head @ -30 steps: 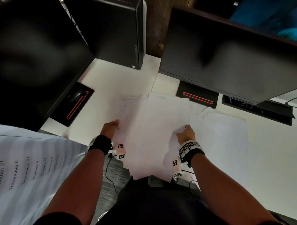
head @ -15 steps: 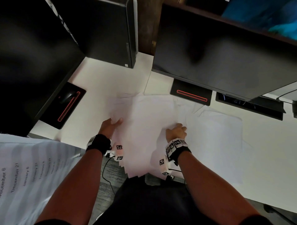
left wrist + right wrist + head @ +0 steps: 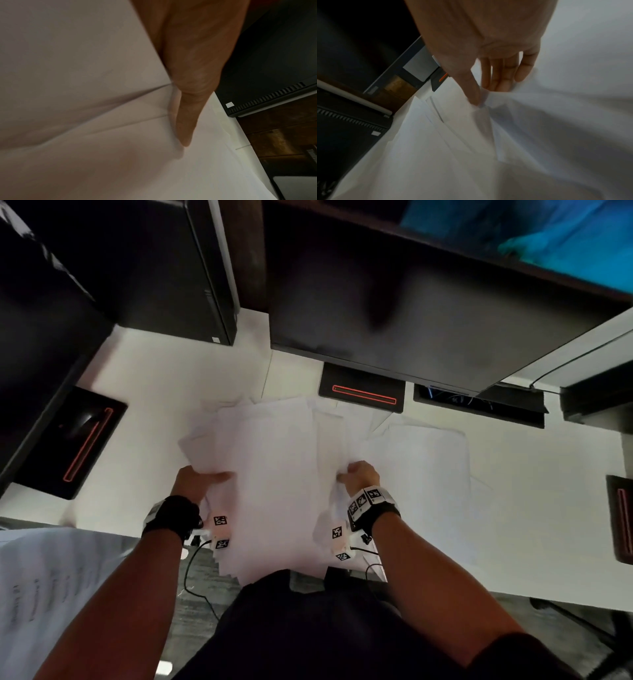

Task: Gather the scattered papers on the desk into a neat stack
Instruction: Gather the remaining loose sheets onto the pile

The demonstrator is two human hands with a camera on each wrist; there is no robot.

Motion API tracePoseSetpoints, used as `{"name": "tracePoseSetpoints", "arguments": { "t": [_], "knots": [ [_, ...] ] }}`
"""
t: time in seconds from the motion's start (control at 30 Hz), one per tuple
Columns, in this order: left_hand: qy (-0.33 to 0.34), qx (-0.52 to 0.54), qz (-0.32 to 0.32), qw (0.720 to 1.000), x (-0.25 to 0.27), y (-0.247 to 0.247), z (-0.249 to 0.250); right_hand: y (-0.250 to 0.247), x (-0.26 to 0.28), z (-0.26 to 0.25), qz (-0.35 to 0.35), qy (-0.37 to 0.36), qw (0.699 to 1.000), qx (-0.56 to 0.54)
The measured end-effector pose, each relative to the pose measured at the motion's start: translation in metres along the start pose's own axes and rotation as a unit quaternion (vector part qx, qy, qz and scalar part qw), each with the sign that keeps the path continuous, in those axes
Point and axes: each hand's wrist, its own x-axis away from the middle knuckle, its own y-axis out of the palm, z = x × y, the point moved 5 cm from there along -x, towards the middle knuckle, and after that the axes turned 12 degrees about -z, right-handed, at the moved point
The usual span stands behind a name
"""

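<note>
From the head camera, a fanned bundle of white paper sheets [image 3: 274, 474] lies at the near edge of the white desk [image 3: 513, 508], overhanging it; the left hand [image 3: 197, 479] and right hand [image 3: 359, 475] clasp its opposite sides, probably to square it, while another loose white sheet [image 3: 428, 453] waits to the right. The left wrist view shows the thumb pressed flat on top, the fingers hidden beneath. The right wrist view shows thumb and fingers [image 3: 505, 75] pinching a crumpled edge.
</note>
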Motion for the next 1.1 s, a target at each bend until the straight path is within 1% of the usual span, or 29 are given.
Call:
{"name": "tracePoseSetpoints", "arguments": {
  "t": [0.07, 0.27, 0.3, 0.37, 0.5, 0.63, 0.73, 0.8, 0.9, 0.97, 1.03, 1.1],
  "knots": [
    [0.003, -0.001, 0.000, 1.000, -0.003, 0.001, -0.001, 0.006, 0.003, -0.004, -0.019, 0.000, 1.000, 0.004],
    [-0.004, -0.047, 0.019, 0.999, -0.015, -0.006, -0.010, 0.014, 0.013, -0.019, -0.004, -0.052, 0.998, -0.031],
    [-0.006, -0.050, 0.021, 0.999, -0.016, -0.007, -0.011, 0.014, 0.013, -0.019, -0.002, -0.062, 0.998, -0.024],
    [-0.012, -0.056, 0.024, 0.998, -0.018, -0.009, -0.012, 0.008, 0.011, -0.017, 0.010, -0.067, 0.997, 0.027],
    [-0.026, -0.078, 0.032, 0.996, -0.024, -0.015, -0.019, -0.034, 0.012, -0.010, 0.072, -0.071, 0.992, 0.072],
    [-0.044, -0.086, 0.038, 0.995, -0.028, -0.022, -0.025, -0.092, 0.009, 0.011, 0.154, -0.071, 0.971, 0.169],
    [-0.042, -0.093, 0.039, 0.994, -0.030, -0.024, -0.025, -0.119, 0.002, 0.025, 0.170, -0.084, 0.957, 0.218],
    [-0.040, -0.097, 0.036, 0.994, -0.026, -0.019, -0.021, -0.119, -0.006, 0.031, 0.150, -0.106, 0.946, 0.266],
    [-0.041, -0.092, 0.027, 0.995, -0.025, -0.016, -0.021, -0.102, -0.012, 0.040, 0.111, -0.105, 0.941, 0.302],
    [-0.048, -0.098, 0.032, 0.993, -0.027, -0.020, -0.024, -0.093, -0.011, 0.041, 0.118, -0.102, 0.936, 0.317],
    [-0.053, -0.119, 0.036, 0.991, -0.028, -0.022, -0.024, -0.089, -0.008, 0.039, 0.140, -0.093, 0.922, 0.348],
    [-0.054, -0.114, 0.037, 0.991, -0.029, -0.022, -0.025, -0.088, -0.008, 0.034, 0.158, -0.085, 0.908, 0.378]
  ]
}}
